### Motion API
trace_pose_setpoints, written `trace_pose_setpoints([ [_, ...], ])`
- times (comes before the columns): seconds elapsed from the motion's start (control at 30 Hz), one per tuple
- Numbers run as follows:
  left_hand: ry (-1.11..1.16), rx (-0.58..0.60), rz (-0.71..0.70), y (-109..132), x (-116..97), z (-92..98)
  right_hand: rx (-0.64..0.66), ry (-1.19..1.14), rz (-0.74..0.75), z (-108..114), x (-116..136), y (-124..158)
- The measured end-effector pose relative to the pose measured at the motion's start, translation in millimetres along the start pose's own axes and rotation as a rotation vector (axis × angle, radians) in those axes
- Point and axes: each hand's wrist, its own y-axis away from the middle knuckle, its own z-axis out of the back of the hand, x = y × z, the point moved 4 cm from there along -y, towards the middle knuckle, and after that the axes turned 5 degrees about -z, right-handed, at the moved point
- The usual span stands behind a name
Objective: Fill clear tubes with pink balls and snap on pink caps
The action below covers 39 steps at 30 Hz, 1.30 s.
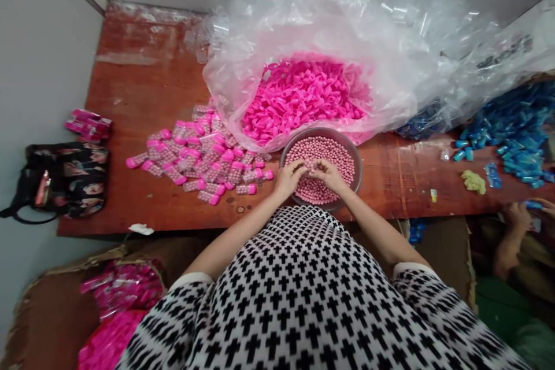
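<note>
A round metal bowl (pixel 356 157) full of small pink balls stands at the near edge of the brown table (pixel 143 87). Both my hands hover over its near side, fingertips meeting. My left hand (pixel 288 177) is curled, fingers pinched together. My right hand (pixel 330 174) is also curled toward it. Something small sits between the fingertips; I cannot make out what. Left of the bowl lies a pile of filled clear tubes with pink caps (pixel 203 156). Behind the bowl an open clear plastic bag (pixel 277 29) holds a heap of loose pink caps (pixel 299 98).
A dark patterned handbag (pixel 65 176) sits at the table's left end, with pink packets (pixel 88 125) behind it. Blue tubes (pixel 515 133) lie at the right, where another person's hand (pixel 518 217) works. A cardboard box with pink items (pixel 117 295) stands at lower left.
</note>
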Motion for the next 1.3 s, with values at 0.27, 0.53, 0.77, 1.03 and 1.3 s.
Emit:
trace_pose_setpoints([
  [0.27, 0.100, 0.157, -0.052, -9.9, -0.3, -0.5, 0.117, 0.420, 0.263, 13.7, 44.9, 10.8],
  [0.53, 0.075, 0.196, -0.078, -12.7, 10.6, 4.4, 0.033, 0.728, 0.465, 6.9, 24.1, 11.9],
  [0.77, -0.033, 0.352, -0.177, -8.6, 4.7, -2.9, 0.182, 0.837, 0.349, 9.3, 18.5, 17.7],
  [1.03, -0.030, 0.146, -0.091, -17.4, 9.0, 11.0, 0.053, 0.891, 0.197, 33.1, 11.6, 14.0],
  [1.3, 0.405, 0.087, 0.227, -13.0, 9.8, 4.1, -0.546, 0.864, 0.260, 124.1, 75.8, -79.3],
])
